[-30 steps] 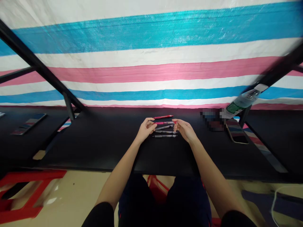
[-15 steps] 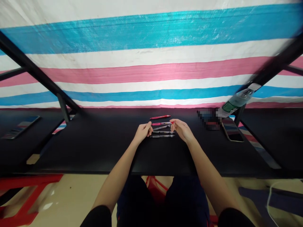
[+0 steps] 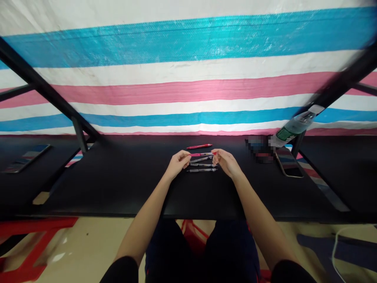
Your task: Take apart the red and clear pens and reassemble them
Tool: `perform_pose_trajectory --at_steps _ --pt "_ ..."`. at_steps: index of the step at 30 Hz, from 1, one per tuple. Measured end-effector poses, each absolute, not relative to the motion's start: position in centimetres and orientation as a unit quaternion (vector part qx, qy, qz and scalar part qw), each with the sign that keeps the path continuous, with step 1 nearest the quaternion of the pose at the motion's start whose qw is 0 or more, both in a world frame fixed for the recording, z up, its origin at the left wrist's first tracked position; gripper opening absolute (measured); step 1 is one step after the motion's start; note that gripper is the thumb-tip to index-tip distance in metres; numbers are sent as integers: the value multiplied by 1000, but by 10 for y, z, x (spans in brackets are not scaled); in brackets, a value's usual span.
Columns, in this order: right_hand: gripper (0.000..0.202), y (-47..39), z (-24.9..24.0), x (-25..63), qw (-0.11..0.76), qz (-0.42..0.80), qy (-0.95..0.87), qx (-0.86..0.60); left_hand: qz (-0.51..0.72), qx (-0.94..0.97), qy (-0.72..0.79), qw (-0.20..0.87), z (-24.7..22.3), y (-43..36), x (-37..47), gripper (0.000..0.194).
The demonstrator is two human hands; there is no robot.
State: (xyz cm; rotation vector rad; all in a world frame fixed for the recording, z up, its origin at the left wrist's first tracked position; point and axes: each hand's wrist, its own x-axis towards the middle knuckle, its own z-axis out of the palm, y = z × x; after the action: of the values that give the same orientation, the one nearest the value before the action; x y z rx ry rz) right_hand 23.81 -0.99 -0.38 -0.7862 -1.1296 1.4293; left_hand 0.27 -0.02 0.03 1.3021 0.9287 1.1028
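Observation:
Between my hands is a red and clear pen (image 3: 202, 154), lying crosswise. My left hand (image 3: 178, 163) is closed on its left end, and my right hand (image 3: 226, 161) pinches its right end. Behind it a red pen (image 3: 199, 146) rests on the black table. On the near side lie a grey pen (image 3: 203, 159), slightly slanted, then a dark clear pen (image 3: 202, 165) and another dark pen (image 3: 202, 170), roughly parallel. My fingers cover the ends of some of these pens.
To the right, a clear bottle (image 3: 297, 125) with a green label leans by the table frame. A phone (image 3: 290, 162) lies below it, beside a blurred-out dark item (image 3: 263, 148). Another phone (image 3: 27, 158) is on the left table. A striped sheet (image 3: 188, 92) hangs behind.
My left hand's fingers have shifted slightly at the pen's left end, covering a little more of it. My right hand and the other pens look unmoved.

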Motion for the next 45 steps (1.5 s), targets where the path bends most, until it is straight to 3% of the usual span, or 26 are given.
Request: perform_pose_trajectory --at_steps 4,11,21,41,45 --pt "31 -10 -5 237 550 599 -482 -328 458 550 426 554 -1 2 1 36" --pt "30 -11 -6 235 530 607 -491 -332 382 599 489 506 -1 4 -3 59" --pt "28 -9 -7 238 533 608 -484 -333 440 574 424 545 -1 1 -1 34" --pt "32 -12 -4 236 514 646 -454 -336 417 620 404 527 5 -5 3 31" --pt "22 -9 -4 236 565 646 -412 -307 412 621 408 527 6 -5 3 33"
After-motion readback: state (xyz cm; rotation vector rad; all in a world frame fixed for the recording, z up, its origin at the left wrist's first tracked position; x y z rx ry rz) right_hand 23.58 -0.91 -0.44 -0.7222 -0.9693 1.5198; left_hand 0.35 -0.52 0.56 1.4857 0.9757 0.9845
